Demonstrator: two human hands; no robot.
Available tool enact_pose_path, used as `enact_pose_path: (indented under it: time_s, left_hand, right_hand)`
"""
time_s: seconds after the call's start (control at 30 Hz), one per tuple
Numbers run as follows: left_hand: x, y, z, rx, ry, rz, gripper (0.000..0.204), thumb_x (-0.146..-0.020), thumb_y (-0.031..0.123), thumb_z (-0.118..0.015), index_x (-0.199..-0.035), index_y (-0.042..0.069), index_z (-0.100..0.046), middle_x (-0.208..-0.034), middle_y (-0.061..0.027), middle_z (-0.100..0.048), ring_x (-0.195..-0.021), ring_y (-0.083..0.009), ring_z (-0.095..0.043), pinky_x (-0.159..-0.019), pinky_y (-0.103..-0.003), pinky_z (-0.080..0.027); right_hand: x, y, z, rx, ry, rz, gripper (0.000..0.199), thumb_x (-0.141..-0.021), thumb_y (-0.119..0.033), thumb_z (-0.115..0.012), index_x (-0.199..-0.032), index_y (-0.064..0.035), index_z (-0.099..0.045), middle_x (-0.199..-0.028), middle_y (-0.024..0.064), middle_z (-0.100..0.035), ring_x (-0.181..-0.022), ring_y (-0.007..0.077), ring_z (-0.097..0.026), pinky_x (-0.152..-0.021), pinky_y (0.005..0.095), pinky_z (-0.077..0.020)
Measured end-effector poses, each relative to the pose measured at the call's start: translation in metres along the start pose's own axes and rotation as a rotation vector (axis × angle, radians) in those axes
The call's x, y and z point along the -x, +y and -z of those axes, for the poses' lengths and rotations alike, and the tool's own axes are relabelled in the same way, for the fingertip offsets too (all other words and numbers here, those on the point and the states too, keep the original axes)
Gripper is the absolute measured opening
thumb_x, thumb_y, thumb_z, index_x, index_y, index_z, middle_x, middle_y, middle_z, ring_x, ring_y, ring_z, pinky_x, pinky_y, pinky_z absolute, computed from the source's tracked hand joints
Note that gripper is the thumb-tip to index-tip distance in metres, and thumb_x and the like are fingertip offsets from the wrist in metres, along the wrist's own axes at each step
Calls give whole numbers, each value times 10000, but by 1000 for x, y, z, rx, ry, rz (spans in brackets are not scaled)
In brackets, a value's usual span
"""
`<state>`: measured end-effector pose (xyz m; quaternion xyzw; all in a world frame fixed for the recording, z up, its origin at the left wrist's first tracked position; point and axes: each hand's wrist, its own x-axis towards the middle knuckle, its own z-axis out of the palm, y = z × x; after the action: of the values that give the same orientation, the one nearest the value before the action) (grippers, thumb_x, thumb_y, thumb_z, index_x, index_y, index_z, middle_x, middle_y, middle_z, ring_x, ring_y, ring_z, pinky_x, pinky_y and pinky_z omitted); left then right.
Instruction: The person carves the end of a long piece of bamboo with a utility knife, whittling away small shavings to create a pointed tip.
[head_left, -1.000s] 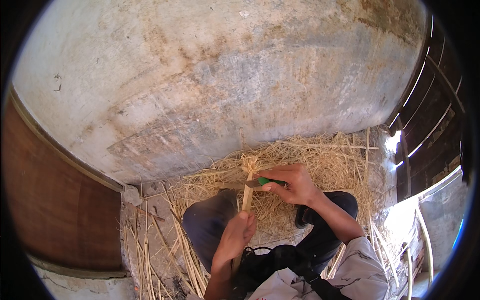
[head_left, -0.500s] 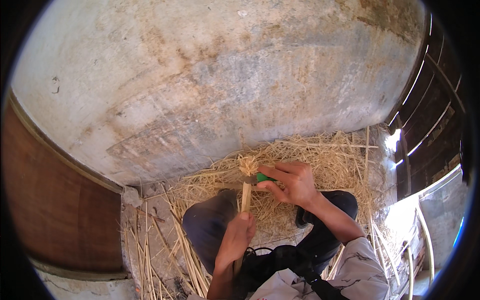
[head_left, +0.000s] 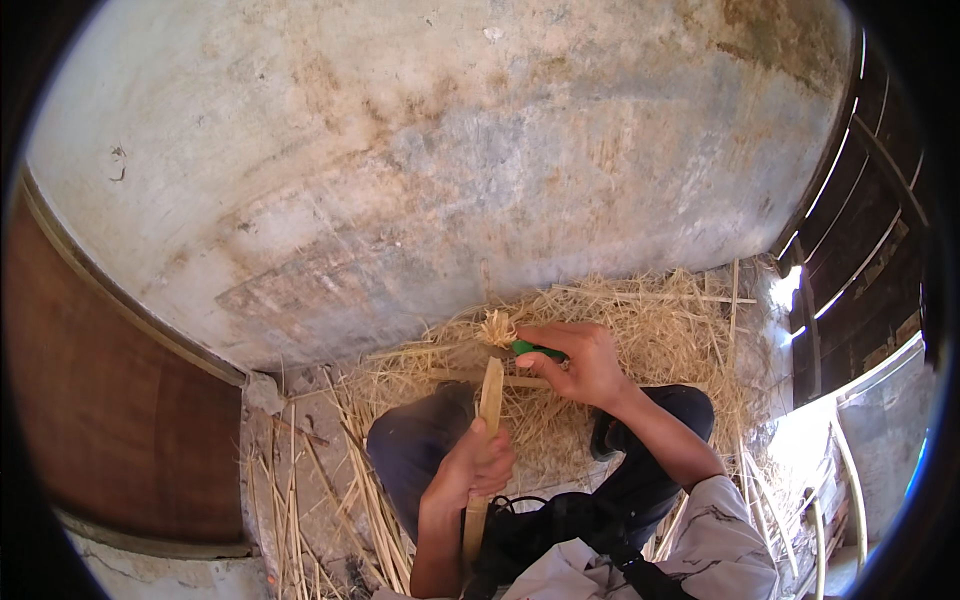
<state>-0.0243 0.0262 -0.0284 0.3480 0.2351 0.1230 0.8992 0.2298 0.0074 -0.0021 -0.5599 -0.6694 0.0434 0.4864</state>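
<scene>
My left hand (head_left: 470,465) is closed around a flat, pale bamboo strip (head_left: 490,395), which stands nearly upright, its lower part running down beside my lap. In my right hand (head_left: 585,365) is a knife (head_left: 538,350) with a green handle, its short blade pointing left at the strip's upper end. Whether the blade touches the strip is hard to tell. A curled tuft of pale shavings (head_left: 496,328) sits just above the blade, by my right fingertips.
A heap of straw-like shavings (head_left: 660,330) covers the floor between my legs and the stained wall (head_left: 450,190). Long thin strips (head_left: 295,500) lie at left, near a brown panel (head_left: 130,400). Dark slatted boards (head_left: 860,230) rise at right.
The bamboo strip has turned and shows a broader face, its top now below the tuft of shavings. My left hand has rolled with it. My right hand and the knife have barely moved.
</scene>
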Motion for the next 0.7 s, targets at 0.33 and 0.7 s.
enact_pose_path:
  time_s: [0.33, 0.7]
  left_hand:
    - [3, -5, 4, -26, -30, -45, 556, -1103, 643, -373, -934, 119, -455, -623, 57, -318, -424, -43, -248, -377, -232, -216]
    - [14, 2, -23, -256, 97, -238, 482, -1146, 515, -379, -1161, 61, -540, -655, 43, -362, -424, -52, -299, -386, -233, -264]
  right_hand:
    - [4, 9, 11, -204, -242, -61, 353, -1000, -345, -723, -1208, -64, -774, -931, 126, -771, -785, 279, -742, -727, 377, -570]
    - [3, -3, 15, -87, -147, 93, 347, -878, -279, -829, -1168, -92, -797, -911, 111, -766, -735, 285, -733, -639, 365, -558]
